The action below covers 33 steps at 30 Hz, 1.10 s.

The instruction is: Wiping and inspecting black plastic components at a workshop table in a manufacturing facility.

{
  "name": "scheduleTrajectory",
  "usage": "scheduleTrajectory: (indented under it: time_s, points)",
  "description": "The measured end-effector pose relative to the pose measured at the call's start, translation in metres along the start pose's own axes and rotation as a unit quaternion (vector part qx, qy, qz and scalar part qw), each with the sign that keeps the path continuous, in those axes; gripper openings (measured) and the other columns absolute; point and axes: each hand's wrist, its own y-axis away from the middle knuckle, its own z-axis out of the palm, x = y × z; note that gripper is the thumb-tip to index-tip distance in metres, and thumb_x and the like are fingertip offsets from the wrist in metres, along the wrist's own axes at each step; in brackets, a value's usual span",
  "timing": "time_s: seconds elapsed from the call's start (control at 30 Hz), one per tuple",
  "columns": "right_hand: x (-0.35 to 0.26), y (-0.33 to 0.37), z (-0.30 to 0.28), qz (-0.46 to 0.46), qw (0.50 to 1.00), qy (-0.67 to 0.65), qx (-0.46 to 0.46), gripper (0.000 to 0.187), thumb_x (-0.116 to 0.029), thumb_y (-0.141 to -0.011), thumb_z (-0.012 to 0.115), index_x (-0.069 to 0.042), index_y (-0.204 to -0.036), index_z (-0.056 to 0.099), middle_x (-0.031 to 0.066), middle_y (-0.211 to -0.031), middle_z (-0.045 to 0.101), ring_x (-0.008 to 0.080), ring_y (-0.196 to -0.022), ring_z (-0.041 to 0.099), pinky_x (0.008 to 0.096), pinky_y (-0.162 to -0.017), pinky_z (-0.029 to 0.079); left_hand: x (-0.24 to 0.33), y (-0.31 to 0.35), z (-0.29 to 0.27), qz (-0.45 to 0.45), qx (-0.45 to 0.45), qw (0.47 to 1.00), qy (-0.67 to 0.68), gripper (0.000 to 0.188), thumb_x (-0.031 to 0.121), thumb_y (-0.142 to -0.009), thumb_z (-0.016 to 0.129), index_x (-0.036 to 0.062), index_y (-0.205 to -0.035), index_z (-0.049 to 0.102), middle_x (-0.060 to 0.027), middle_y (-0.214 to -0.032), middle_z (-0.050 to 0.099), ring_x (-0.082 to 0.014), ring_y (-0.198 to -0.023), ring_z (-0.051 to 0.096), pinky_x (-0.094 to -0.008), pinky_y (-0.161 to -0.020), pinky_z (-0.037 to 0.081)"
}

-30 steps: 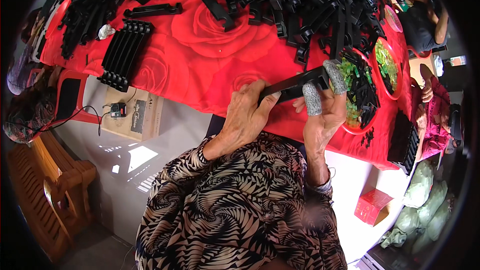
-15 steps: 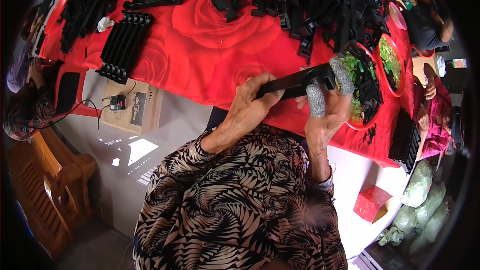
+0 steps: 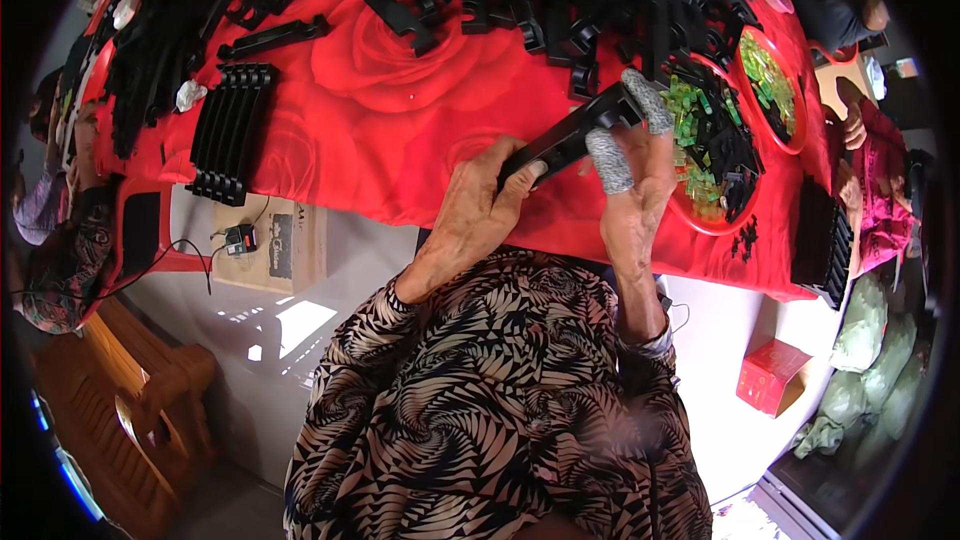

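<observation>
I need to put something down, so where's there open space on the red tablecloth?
Mainly the middle: bare red tablecloth between the row of black parts on the left, the black pile beyond and the left hand. It's crowded along the far side under that pile, and on the right around two red-rimmed basins.

The tablecloth [image 3: 350, 145] is bright red, with a pattern of big roses in lighter and darker red. The held bar [image 3: 570, 143] is plain black, and the pile of parts [image 3: 600, 0] on the far side is also black. The finger covers [image 3: 608, 162] on the right hand [image 3: 632, 225] are speckled grey. The shirt [image 3: 470, 390] has swirls of black and beige. At the right, one red bowl [image 3: 715, 230] contains green and black pieces [image 3: 735, 155]; the bench [image 3: 110, 390] at the left is orange-brown.
</observation>
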Motion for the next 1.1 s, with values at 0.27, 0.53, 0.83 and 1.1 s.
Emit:
scheduleTrajectory:
  time_s: [0.27, 0.53, 0.83, 1.1]
  points:
    - [-0.004, -0.006, -0.006, 0.017, 0.999, 0.044, 0.001, 0.06, 0.01, -0.087, 0.067, -0.003, -0.141, 0.045, 0.0099, -0.119, 0.061, 0.0141, -0.105, 0.061, 0.0266, -0.09, 0.051, 0.003, -0.004, 0.013, 0.035, 0.022, 0.999, 0.025, 0.019, 0.013, -0.101, 0.054, -0.0051, -0.106, 0.058, -0.0072, -0.079, 0.065, -0.0123, -0.068, 0.059, -0.0273, -0.064, 0.049]
    - [0.002, -0.01, -0.007, -0.006, 1.0, 0.018, -0.003, 0.061, 0.013, -0.086, 0.067, -0.004, -0.14, 0.046, 0.0072, -0.117, 0.061, 0.0119, -0.106, 0.06, 0.0273, -0.091, 0.052, -0.001, -0.01, 0.02, 0.058, 0.047, 0.997, 0.001, 0.021, 0.017, -0.101, 0.056, -0.0015, -0.09, 0.055, -0.005, -0.07, 0.059, -0.0082, -0.057, 0.05, -0.0247, -0.052, 0.04]
    - [0.003, -0.01, -0.005, -0.015, 1.0, 0.019, 0.0, 0.06, 0.013, -0.087, 0.064, -0.004, -0.141, 0.045, 0.0074, -0.117, 0.06, 0.0126, -0.106, 0.059, 0.0276, -0.092, 0.052, -0.008, -0.009, 0.028, 0.048, 0.067, 0.994, 0.073, 0.022, 0.019, -0.1, 0.06, -0.0018, -0.092, 0.058, -0.0013, -0.071, 0.057, -0.0065, -0.06, 0.05, -0.0237, -0.053, 0.04]
    - [0.005, -0.008, -0.008, 0.003, 1.0, 0.007, 0.016, 0.056, 0.012, -0.089, 0.062, -0.003, -0.141, 0.045, 0.0073, -0.115, 0.061, 0.0107, -0.098, 0.06, 0.0224, -0.076, 0.052, -0.003, -0.01, 0.031, 0.067, 0.116, 0.991, -0.005, 0.019, 0.016, -0.095, 0.065, -0.0003, -0.089, 0.059, -0.0066, -0.061, 0.059, -0.0135, -0.053, 0.056, -0.031, -0.049, 0.041]
